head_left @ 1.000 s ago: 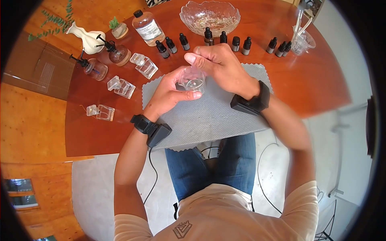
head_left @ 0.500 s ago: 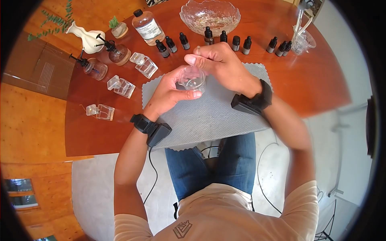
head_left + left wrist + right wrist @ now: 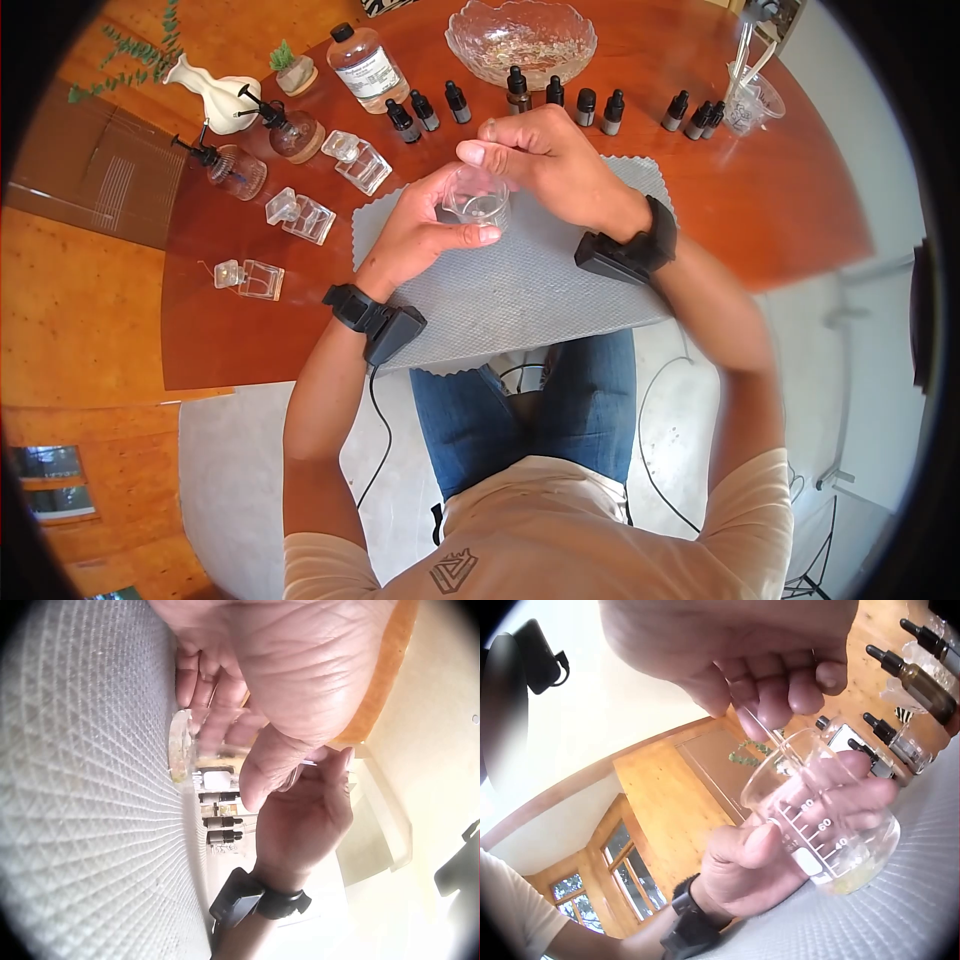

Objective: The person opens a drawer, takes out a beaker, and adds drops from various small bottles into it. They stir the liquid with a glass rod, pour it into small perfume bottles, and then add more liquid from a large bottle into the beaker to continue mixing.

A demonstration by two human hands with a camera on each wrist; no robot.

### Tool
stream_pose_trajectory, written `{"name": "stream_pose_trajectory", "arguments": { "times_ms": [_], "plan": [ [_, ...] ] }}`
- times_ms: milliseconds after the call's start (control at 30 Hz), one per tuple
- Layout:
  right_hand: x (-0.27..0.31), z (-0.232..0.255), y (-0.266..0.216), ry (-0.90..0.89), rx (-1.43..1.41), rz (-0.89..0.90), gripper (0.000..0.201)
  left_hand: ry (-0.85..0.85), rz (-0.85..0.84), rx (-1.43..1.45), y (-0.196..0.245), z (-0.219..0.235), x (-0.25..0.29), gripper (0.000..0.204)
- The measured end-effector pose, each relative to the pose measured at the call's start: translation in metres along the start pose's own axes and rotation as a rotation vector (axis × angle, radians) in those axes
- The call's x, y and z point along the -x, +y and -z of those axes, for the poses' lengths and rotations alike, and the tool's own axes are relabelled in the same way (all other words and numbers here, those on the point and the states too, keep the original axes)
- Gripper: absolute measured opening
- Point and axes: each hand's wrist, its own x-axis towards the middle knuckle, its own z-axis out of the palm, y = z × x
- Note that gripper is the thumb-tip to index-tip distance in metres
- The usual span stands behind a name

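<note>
A small clear glass beaker with white volume marks stands on the grey textured mat. My left hand grips it around the side, thumb toward me and fingers behind. At the bottom lies a shallow layer of pale yellowish liquid. Above the rim, my right hand pinches a thin clear stirring rod between thumb and fingers. It slants down into the beaker in the right wrist view. From the head view, the right fingers mostly hide the rod.
Several dark dropper bottles line the mat's far side, before a glass bowl. Square glass bottles and pump bottles stand left, near a large labelled bottle and white vase. A plastic cup holds sticks at the right.
Both hands keep nearly the same places at the beaker. Only a very slight shift of the right hand and wrist shows.
</note>
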Motion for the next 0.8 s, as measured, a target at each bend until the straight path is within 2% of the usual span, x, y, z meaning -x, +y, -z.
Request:
{"name": "stream_pose_trajectory", "arguments": {
  "times_ms": [100,300,400,500,700,800],
  "plan": [
    [-0.001,0.0,0.001,0.059,0.071,0.02,0.039,-0.005,-0.017,-0.022,0.001,0.0,-0.001,0.067],
    [0.0,-0.001,-0.001,0.009,-0.078,-0.035,0.037,0.004,-0.037,0.015,0.001,-0.002,0.0,0.068],
    [-0.002,-0.002,0.007,0.069,0.03,0.008,0.036,-0.013,-0.005,-0.013,0.0,0.0,-0.001,0.069],
    [-0.001,0.003,0.003,-0.069,-0.013,-0.058,0.037,-0.016,0.009,-0.005,0.002,-0.001,0.0,0.068],
    [-0.001,-0.002,0.001,-0.01,-0.058,-0.033,0.037,-0.006,-0.003,0.005,0.0,0.0,0.0,0.067],
    [0.0,0.007,-0.003,-0.138,-0.052,-0.06,0.038,-0.015,0.024,-0.008,-0.001,0.001,0.0,0.067]
  ]
}}
